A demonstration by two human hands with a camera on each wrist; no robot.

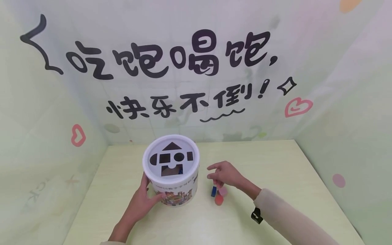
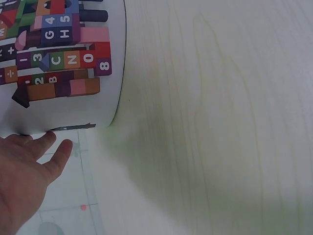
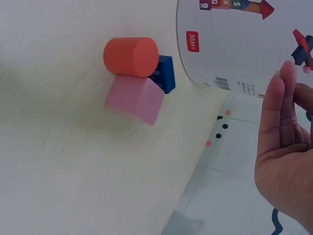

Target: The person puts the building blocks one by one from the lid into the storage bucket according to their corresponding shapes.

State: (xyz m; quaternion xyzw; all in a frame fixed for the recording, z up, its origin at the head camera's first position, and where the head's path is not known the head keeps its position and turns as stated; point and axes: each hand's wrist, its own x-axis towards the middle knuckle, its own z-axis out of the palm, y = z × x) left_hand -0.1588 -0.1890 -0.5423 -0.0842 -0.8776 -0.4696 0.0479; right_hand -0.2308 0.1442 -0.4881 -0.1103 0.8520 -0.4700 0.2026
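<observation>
Pale walls (image 1: 190, 17) with black Chinese lettering (image 1: 171, 61) and pink hearts enclose a light wood-grain tabletop (image 1: 275, 161). On the left, the left hand (image 1: 142, 202) grips the side of a white shape-sorter bucket (image 1: 183, 190), its thumb on the printed front and its fingers around the side. This bucket stands upright left of centre on the table, and its lid (image 1: 171, 160) has triangular, half-round, square, circular, rectangular and notched openings; something blue shows through the notched one. To the right of the bucket, the right hand (image 1: 226, 174) hangs with index finger and thumb slightly apart, and nothing shows between them. Under it on the table, a blue block (image 1: 213, 191), an orange-red cylinder (image 1: 218, 200) and a pink block (image 1: 223, 192) sit bunched together, the cylinder touching the pink block. Farther right are a cream sleeve (image 1: 284, 211) and a black strap (image 1: 256, 215).
</observation>
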